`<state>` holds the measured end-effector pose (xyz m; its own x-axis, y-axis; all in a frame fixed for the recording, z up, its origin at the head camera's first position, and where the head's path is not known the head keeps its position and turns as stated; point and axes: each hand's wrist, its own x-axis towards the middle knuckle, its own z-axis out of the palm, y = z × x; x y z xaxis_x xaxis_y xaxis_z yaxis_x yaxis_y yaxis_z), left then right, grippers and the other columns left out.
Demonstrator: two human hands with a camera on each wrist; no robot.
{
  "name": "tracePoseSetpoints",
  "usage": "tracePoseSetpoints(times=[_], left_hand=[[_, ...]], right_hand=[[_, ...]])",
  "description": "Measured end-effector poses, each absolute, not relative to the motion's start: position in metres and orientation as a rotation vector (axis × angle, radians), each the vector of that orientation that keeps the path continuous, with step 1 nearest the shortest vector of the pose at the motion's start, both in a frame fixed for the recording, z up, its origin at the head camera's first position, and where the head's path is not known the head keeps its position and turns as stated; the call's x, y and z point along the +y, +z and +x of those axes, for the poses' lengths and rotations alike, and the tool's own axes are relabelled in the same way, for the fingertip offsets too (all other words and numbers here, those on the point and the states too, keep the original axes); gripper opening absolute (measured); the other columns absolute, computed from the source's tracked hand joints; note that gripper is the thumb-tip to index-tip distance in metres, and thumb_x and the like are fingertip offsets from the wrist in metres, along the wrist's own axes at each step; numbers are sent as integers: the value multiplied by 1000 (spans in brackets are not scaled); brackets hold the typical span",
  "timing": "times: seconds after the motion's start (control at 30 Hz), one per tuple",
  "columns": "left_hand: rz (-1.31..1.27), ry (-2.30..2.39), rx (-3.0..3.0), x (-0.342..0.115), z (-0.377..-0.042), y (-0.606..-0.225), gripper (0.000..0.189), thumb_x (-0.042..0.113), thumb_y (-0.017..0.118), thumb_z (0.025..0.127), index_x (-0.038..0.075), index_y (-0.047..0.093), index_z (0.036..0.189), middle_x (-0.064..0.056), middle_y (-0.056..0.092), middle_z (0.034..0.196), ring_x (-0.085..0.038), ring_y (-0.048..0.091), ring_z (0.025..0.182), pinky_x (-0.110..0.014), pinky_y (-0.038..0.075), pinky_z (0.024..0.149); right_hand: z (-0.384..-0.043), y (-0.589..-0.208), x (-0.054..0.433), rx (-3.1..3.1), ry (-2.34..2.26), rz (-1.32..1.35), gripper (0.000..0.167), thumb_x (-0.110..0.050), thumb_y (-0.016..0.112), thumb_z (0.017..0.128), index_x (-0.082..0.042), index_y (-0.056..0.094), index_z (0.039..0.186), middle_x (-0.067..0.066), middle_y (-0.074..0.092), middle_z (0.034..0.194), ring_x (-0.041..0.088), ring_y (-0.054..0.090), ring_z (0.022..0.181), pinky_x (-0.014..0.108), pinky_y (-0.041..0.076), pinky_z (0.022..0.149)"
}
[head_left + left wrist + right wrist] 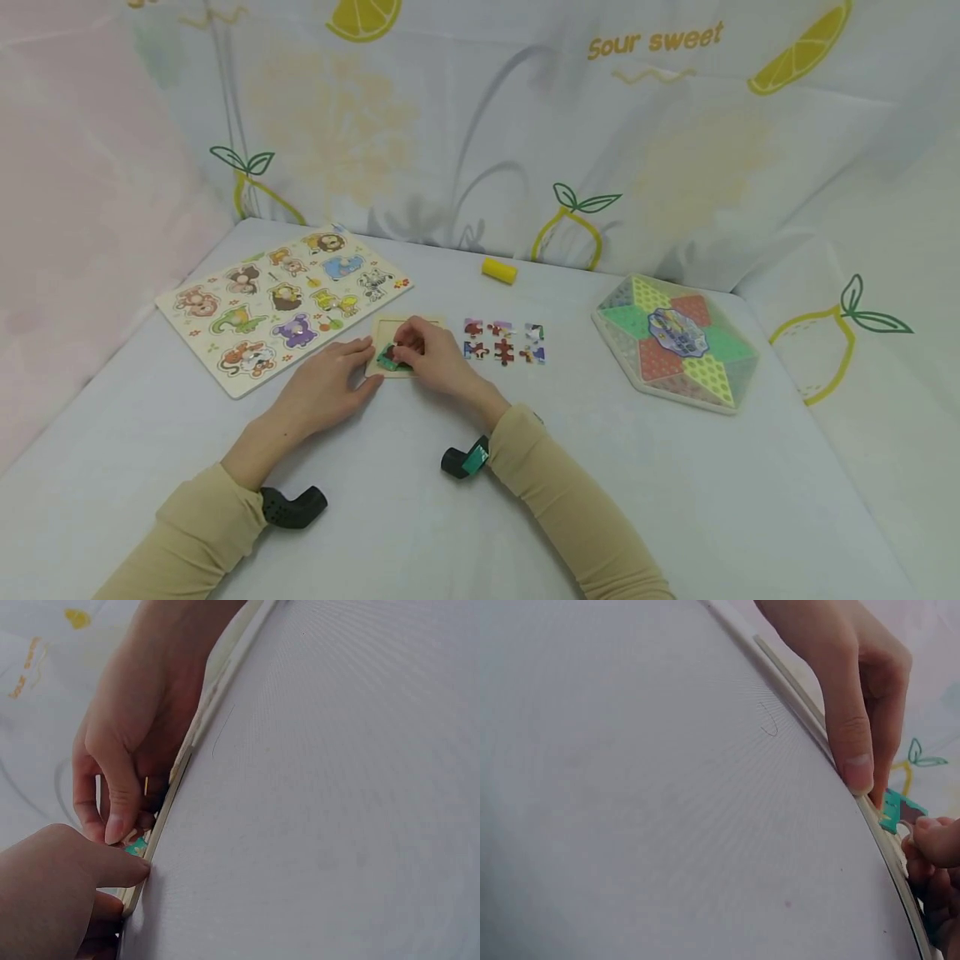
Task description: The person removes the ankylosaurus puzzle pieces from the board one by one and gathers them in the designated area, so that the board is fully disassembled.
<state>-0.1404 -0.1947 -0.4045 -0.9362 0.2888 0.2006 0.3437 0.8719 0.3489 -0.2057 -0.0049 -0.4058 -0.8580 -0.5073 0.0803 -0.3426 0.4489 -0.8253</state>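
Observation:
A small wooden jigsaw tray (386, 323) lies flat on the table in front of the person. My left hand (318, 385) holds it at the near left corner, thumb along the front edge and fingers at the left side. Over the tray, my right hand (442, 357) pinches a green and dark red jigsaw piece (387, 359) between thumb and fingers. In the right wrist view the piece (892, 810) stands tilted above the tray's rim, close to the left fingers. My right hand hides much of the tray's inside. Several loose jigsaw pieces (504, 351) lie in rows just right of it.
An animal peg puzzle board (247, 321) lies at the back left, near the tray. A yellow cylinder (498, 270) lies towards the back. To the right sits a hexagonal Chinese checkers box (675, 343). A lemon-print cloth (450, 117) hangs behind the table.

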Motion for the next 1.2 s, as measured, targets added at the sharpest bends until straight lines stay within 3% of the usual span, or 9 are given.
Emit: tracePoseSetpoints(times=[0.43, 0.73, 1.03, 1.2], left_hand=[[-481, -590, -2913, -197, -138, -406, 53, 27, 66, 95, -9, 58, 133, -23, 55, 142, -43, 52, 131, -57, 41, 109], [-486, -611, -2907, -195, -138, -407, 52, 26, 66, 95, -9, 59, 133, -23, 55, 142, -43, 52, 131, -57, 41, 109], [-487, -589, -2915, -195, -140, -404, 52, 27, 66, 95, -8, 59, 133, -23, 55, 142, -43, 52, 130, -56, 42, 109], [-480, -595, -2929, -195, -140, -404, 52, 27, 65, 95, -8, 58, 133, -23, 54, 143, -44, 50, 131, -57, 40, 110]], right_hand=[[-205, -405, -5, 2564, -1343, -735, 6, -8, 65, 97, -8, 65, 102, 2, 65, 90, 10, 54, 77, 17, 44, 68], [-206, -403, -1, 2583, -1292, -719, 10, -10, 65, 97, -10, 71, 105, 0, 70, 96, 10, 57, 81, 19, 47, 71], [-209, -391, 45, 2534, -1357, -699, 16, -12, 62, 99, -11, 72, 112, 1, 72, 104, 12, 63, 89, 24, 52, 81], [-204, -385, 77, 2510, -1420, -681, 17, -9, 63, 98, -6, 70, 114, 9, 72, 100, 17, 65, 83, 24, 54, 75]])
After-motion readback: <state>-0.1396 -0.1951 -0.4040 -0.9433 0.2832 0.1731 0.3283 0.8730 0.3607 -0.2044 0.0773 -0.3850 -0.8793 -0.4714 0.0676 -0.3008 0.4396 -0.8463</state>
